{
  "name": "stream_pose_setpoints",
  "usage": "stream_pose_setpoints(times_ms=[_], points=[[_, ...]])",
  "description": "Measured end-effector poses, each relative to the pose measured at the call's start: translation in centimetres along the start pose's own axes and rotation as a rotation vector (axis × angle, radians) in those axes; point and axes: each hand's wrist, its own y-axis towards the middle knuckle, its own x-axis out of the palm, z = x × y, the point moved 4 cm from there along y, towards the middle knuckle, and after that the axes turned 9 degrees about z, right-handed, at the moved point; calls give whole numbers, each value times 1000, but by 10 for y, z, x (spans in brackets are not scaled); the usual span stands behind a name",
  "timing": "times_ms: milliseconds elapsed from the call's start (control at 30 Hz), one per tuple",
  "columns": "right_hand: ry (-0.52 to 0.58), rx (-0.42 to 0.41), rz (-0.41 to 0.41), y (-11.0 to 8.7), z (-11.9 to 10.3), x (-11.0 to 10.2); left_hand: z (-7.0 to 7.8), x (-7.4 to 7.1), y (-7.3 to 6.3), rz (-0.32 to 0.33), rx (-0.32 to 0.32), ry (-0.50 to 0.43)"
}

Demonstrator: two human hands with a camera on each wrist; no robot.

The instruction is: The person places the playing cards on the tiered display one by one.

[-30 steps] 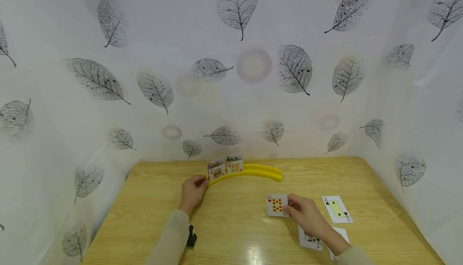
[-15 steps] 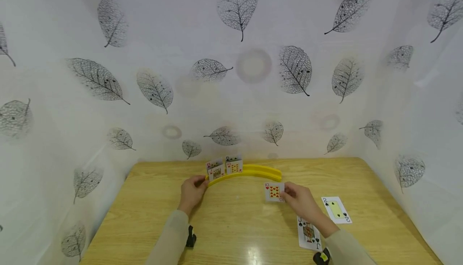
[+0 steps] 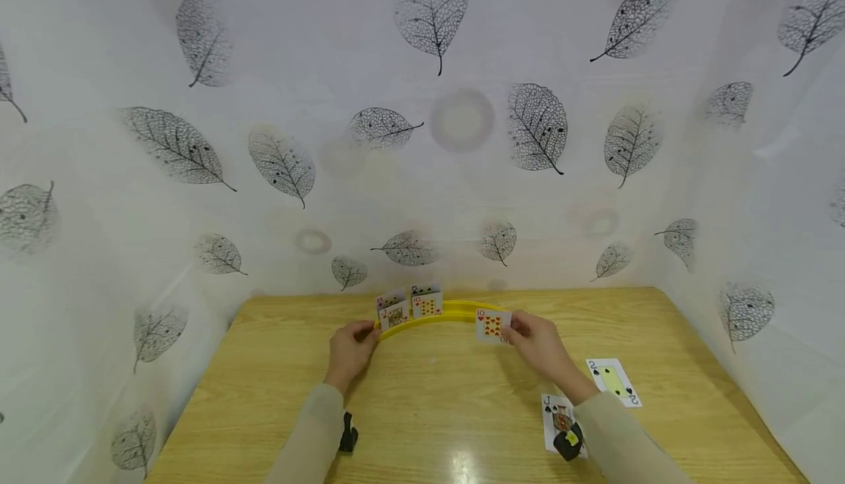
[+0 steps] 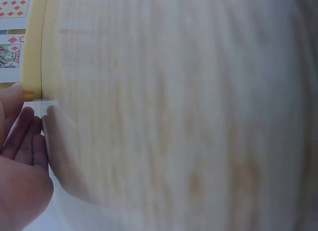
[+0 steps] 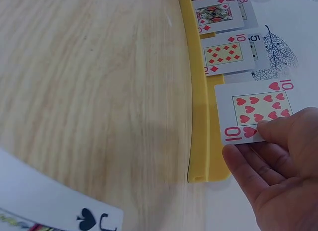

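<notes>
Right hand (image 3: 536, 341) pinches the ten of hearts (image 3: 490, 325) in front of the right end of that curved yellow card holder (image 5: 198, 151), near the tabletop's (image 3: 422, 411) far edge; can't tell if they're touching. Left hand (image 3: 350, 352) grips the holder's left end, right by the upright jack of diamonds (image 3: 394, 315).

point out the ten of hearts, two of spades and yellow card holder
Ten of hearts (image 5: 251, 109): right wrist view, middle of its face
Two of spades (image 3: 614, 382): head view, middle of its face
Yellow card holder (image 5: 198, 109): right wrist view, front wall
</notes>
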Motion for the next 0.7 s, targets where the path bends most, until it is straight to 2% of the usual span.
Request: stream_pose_setpoints(times_ms=[367,700], points=[[9,-29,38,26,-5,6,3,-1,-1,1,5,-5],[32,-44,37,45,-7,16,-2,0,1,2,3,-1]])
